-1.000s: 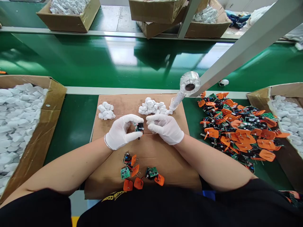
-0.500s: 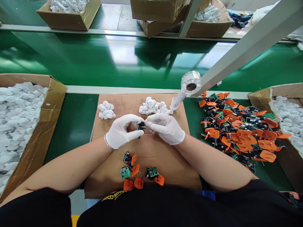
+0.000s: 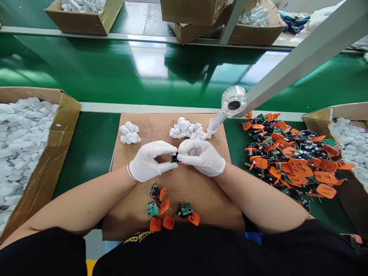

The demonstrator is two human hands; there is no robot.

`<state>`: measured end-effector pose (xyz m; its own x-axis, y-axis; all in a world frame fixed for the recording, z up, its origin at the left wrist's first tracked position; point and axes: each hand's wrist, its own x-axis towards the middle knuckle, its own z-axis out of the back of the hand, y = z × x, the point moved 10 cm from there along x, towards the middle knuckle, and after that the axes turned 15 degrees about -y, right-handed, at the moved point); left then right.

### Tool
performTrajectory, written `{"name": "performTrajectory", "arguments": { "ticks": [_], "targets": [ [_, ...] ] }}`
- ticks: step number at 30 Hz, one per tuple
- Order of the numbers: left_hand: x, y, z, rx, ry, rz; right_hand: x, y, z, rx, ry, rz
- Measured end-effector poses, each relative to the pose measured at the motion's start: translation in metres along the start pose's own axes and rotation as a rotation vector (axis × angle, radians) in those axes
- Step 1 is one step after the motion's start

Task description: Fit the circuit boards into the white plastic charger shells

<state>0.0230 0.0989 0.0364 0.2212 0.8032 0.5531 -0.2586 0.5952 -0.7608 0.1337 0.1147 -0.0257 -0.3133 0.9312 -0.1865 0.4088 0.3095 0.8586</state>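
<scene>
Both my hands wear white gloves and meet over a brown cardboard sheet (image 3: 201,199). My left hand (image 3: 149,161) pinches a small dark circuit board (image 3: 174,157) between thumb and fingers. My right hand (image 3: 201,156) is curled shut against that board, its fingertips touching it; what it holds inside, if anything, is hidden. Several green boards with orange plug plates (image 3: 169,209) lie on the sheet near my body. Two piles of white plastic shells lie beyond my hands, a small pile (image 3: 130,133) and a larger pile (image 3: 188,129).
A heap of orange-and-green plug boards (image 3: 290,157) lies to the right. Cardboard boxes of white shells stand at left (image 3: 66,115) and right (image 3: 319,119). A clear tube (image 3: 227,109) hangs beside a slanted grey beam (image 3: 301,53). A green conveyor (image 3: 143,73) runs behind, with more boxes (image 3: 86,19) beyond.
My hands have closed together; the right fingertips now press on the circuit board, which shows less between them than before.
</scene>
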Motion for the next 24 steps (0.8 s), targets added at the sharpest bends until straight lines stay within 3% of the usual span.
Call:
{"name": "performTrajectory", "arguments": {
  "ticks": [5, 10, 14, 20, 24],
  "targets": [
    [0.002, -0.011, -0.001, 0.010, 0.019, -0.127, -0.002, -0.001, -0.005, 0.008, 0.031, 0.008],
    [0.001, -0.029, -0.004, -0.041, 0.061, -0.310, -0.008, -0.019, -0.010, 0.076, 0.070, -0.232],
    [-0.002, -0.032, -0.002, -0.050, 0.020, -0.347, -0.014, -0.026, -0.015, 0.058, 0.132, -0.324],
    [-0.001, -0.037, -0.007, -0.096, 0.047, -0.353, -0.013, -0.022, -0.013, 0.033, 0.100, -0.277],
    [0.003, -0.035, -0.003, 0.021, -0.020, -0.309, -0.008, -0.016, -0.010, 0.034, 0.045, -0.192]
  ]
}}
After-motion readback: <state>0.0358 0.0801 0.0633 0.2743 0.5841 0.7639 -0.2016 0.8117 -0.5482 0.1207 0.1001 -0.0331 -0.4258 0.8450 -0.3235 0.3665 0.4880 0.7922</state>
